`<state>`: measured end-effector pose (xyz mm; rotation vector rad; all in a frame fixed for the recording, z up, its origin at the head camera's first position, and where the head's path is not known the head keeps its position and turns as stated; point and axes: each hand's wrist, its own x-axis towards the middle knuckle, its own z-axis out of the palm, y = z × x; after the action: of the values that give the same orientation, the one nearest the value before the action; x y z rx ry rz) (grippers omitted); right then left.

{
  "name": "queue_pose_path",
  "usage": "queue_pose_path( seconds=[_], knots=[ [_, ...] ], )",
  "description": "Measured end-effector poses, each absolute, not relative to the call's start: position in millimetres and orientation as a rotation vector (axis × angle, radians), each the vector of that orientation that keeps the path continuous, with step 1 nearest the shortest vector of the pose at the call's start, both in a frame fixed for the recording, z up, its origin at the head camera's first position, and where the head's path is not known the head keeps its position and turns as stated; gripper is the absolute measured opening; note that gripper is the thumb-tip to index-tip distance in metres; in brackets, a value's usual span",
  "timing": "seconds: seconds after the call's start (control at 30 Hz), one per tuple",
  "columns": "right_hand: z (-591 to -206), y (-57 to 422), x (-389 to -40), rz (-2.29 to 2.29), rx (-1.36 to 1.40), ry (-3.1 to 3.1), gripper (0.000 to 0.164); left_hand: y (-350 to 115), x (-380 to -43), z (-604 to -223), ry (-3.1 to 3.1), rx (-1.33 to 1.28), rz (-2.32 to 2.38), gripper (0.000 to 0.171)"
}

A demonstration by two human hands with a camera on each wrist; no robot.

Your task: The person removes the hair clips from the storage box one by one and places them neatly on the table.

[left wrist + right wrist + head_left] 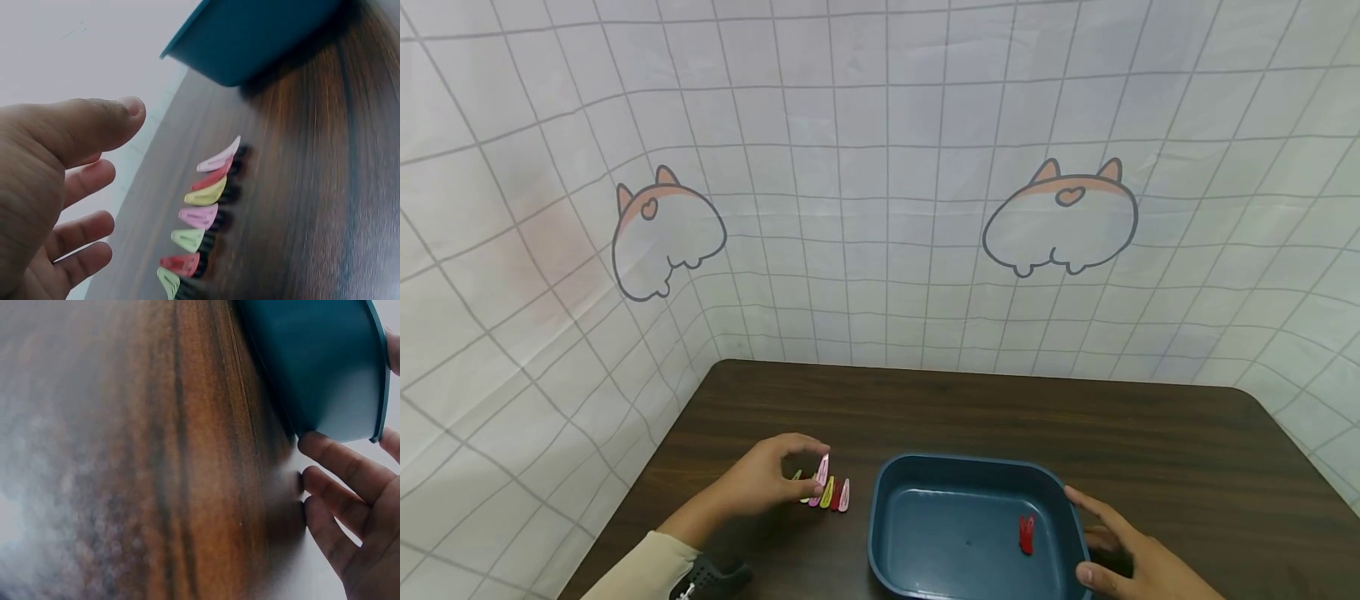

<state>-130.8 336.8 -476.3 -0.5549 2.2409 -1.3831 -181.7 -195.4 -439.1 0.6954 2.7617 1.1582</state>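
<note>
Near the table's middle, my left hand (775,477) pinches a pink hair clip (823,470) between thumb and forefinger. In the left wrist view that clip is hidden, while the thumb and curled fingers show. A row of several snap hair clips (199,217) in pink, red, yellow and green lies just beyond the hand. My right hand (1123,546) holds the right side of a dark blue plastic tub (955,533), its thumb and forefinger at the rim. In the right wrist view other fingertips touch the outer wall. Red hair clips (1026,534) lie inside the tub; their number is unclear.
Everything rests on a dark wood-grain table (985,400) with rounded far corners. White grid-patterned cloth (880,250) with cartoon animal prints hangs behind and at the sides. A dark wrist strap (707,579) is on the left forearm, by a cream sleeve.
</note>
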Motion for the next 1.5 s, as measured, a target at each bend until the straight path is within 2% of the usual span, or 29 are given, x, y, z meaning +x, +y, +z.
queue_pose_path(
  seconds=[1.0, 1.5],
  knots=[
    [-475, 337, -128, -1.396, -0.603, 2.239, 0.076, -248, -188, -462, 2.859, 0.612, 1.062, 0.05],
    [-475, 335, -128, -1.404, -0.56, 2.244, 0.075, -258, -190, -466, 2.827, 0.538, 0.947, 0.044]
  ],
)
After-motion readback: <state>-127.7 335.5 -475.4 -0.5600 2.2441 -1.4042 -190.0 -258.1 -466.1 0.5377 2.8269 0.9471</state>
